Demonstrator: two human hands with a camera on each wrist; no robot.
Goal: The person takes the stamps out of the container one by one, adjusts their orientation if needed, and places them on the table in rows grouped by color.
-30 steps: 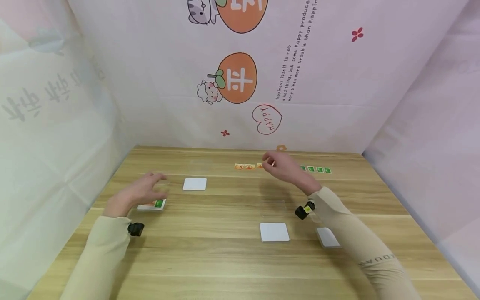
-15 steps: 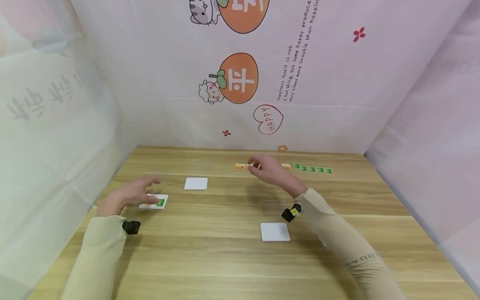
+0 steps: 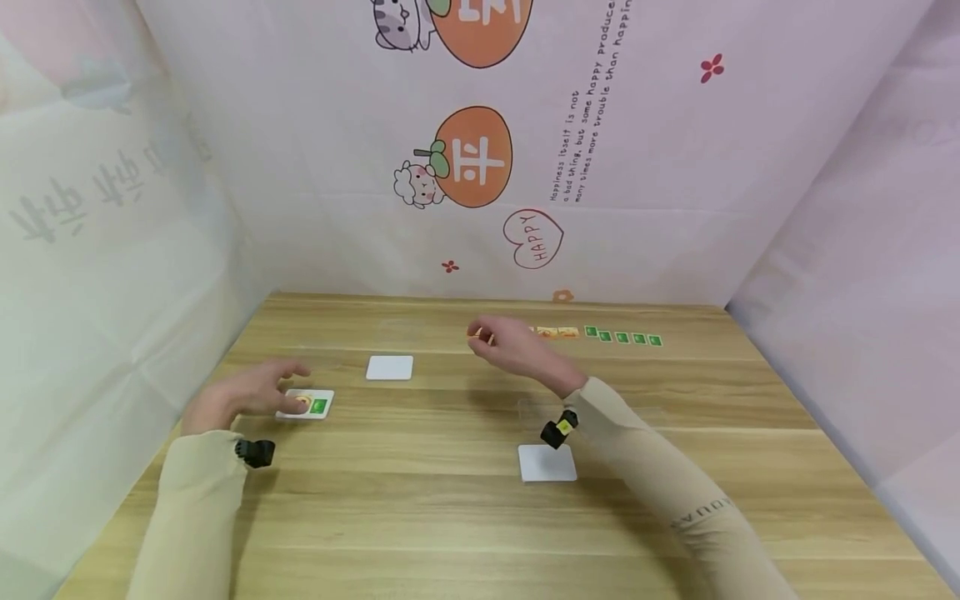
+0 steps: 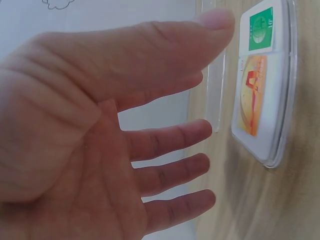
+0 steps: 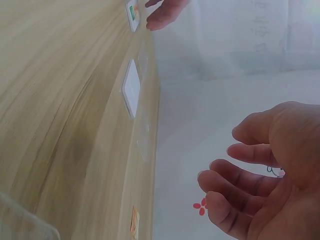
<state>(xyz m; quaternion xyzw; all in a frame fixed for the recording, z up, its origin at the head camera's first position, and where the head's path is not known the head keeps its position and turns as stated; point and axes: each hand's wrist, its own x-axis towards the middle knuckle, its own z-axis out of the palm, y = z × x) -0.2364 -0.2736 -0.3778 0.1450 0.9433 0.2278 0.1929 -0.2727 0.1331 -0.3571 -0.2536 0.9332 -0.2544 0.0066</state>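
My left hand (image 3: 243, 396) hovers over a white card (image 4: 268, 122) with a green stamp (image 4: 261, 31) and an orange stamp (image 4: 252, 95) on top. The card lies in a shallow clear plastic case. In the left wrist view the fingers are spread and hold nothing. Over the left end of a row of orange stamps (image 3: 558, 332), near the table's back edge, is my right hand (image 3: 517, 346). Its fingers are loosely bent, and the right wrist view shows nothing between them. Part of the orange row is hidden behind it.
Several green stamps (image 3: 622, 337) continue the row to the right. Other white cards lie at centre left (image 3: 389, 367) and in front of my right arm (image 3: 547, 463). Clear plastic lids lie flat, one a strip (image 4: 216, 95) in the left wrist view. A printed cloth (image 3: 637, 167) hangs behind.
My right hand has moved left along the orange stamps, uncovering those on the right. My left hand has drawn slightly left and back, exposing more of the stamped card. The right arm now covers another white card.
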